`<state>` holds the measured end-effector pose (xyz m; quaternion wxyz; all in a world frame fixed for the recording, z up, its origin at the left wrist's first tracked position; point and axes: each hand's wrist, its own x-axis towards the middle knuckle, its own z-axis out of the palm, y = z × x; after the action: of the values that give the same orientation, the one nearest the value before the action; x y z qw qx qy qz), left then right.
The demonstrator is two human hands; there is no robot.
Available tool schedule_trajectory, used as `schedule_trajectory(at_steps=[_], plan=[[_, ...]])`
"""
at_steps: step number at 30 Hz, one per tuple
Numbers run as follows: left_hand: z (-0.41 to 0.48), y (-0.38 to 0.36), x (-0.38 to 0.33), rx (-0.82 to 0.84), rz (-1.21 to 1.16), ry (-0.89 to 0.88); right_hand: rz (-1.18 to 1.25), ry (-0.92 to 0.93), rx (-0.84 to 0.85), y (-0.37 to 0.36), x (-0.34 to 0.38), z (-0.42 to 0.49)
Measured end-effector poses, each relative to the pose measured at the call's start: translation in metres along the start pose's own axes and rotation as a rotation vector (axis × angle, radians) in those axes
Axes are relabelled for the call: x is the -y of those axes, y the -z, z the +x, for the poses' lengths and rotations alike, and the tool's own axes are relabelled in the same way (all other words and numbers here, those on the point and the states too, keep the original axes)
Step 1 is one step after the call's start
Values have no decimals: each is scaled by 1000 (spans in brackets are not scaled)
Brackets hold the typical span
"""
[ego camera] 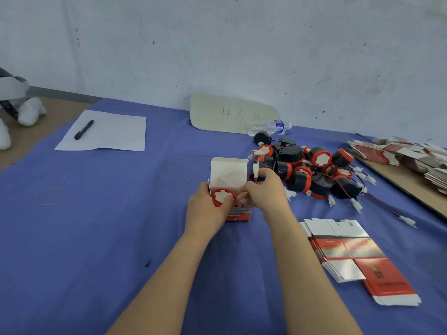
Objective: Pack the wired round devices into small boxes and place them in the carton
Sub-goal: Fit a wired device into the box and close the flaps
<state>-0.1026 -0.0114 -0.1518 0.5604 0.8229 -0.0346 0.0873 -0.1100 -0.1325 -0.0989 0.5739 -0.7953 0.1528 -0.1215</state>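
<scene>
One box (228, 174), one device (221, 197) inside, held by left hand (205, 210) and right hand (266, 192).

Left hand (207, 210) grips the small box (228, 172), lid flipped up, with a red-rimmed round device (222, 197) sitting in its mouth. Right hand (264, 192) pinches the box's right edge. Pile of devices (312, 170) just beyond, flat boxes (348, 250) nearer on the blue counter (96, 213).

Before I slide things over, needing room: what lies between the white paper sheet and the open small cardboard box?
Only bare blue tablecloth, seen in the head view.
</scene>
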Motion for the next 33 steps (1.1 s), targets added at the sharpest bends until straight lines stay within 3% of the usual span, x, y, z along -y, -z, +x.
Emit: schedule_trajectory(at_steps=[8,13,16,20,23,28,33], plan=[[0,0,1,8,13,6,216,105,-106,2,1,3],[0,1,1,23,7,13,124,98,-150,11,10,1],[1,0,0,26,13,23,1,107,-101,19,19,-3],[2,-1,1,19,40,44,-29,78,82,31,30,-10],[3,-1,2,18,42,44,-173,135,127,34,31,-12],[2,-2,4,13,14,30,-640,238,98,29,22,-9],[3,-2,3,5,34,28,-834,251,95,15,27,-3]])
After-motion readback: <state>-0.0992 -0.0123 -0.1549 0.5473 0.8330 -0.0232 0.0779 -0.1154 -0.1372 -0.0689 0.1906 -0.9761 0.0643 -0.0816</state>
